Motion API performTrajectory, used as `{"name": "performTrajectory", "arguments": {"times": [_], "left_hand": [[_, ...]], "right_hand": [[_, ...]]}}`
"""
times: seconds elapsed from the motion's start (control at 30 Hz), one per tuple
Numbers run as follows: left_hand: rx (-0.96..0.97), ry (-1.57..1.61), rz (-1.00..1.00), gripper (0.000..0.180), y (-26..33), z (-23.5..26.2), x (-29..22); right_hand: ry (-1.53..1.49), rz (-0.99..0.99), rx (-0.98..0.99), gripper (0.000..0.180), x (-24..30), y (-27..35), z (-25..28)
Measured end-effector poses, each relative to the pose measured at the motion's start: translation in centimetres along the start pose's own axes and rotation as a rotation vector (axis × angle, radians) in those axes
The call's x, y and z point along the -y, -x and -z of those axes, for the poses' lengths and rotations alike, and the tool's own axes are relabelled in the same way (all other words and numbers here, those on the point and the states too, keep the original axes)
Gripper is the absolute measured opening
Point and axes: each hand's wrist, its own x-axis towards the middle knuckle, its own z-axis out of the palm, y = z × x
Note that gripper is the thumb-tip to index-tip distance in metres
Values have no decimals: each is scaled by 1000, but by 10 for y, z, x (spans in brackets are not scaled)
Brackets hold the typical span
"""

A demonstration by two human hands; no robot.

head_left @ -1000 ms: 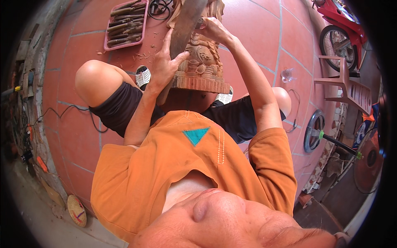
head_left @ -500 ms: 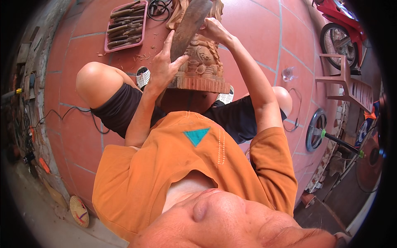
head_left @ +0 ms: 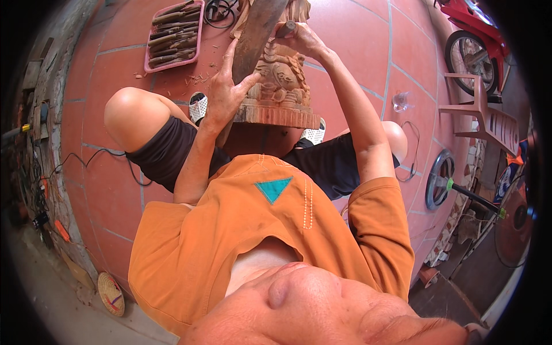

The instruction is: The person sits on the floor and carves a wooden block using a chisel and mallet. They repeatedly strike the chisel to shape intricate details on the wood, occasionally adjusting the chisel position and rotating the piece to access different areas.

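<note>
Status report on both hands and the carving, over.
Left hand against dark wooden bar. Right hand gripping round handle. Bar partly hides carving from view.

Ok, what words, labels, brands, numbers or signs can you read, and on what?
None can be read.
Blue-and-white item, right edge: any markings too blurred to read.
Red motorbike: any lettering too small to read.
Wood carving: no lettering visible.
Orange shirt: teal triangle, no letters.

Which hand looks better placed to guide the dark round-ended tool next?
Probably the right hand: it holds the round-ended tool near the carved wood. The left hand is at the dark flat wooden piece, farther from that tool.
</note>
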Motion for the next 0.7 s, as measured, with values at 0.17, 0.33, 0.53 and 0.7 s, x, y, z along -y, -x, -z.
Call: {"name": "performTrajectory", "arguments": {"times": [0.17,0.33,0.53,0.7], "left_hand": [[-35,48,-73,81,0,-4,-5],[36,61,-12,80,1,-4,-5],[-28,50,-48,78,-1,0,-12],[-43,-11,-54,77,-1,1,-12]], "right_hand": [[82,25,5,21,7,0,2],[60,-19,52,23,11,2,5],[24,4,32,22,10,0,2],[57,71,14,20,5,-1,0]]}}
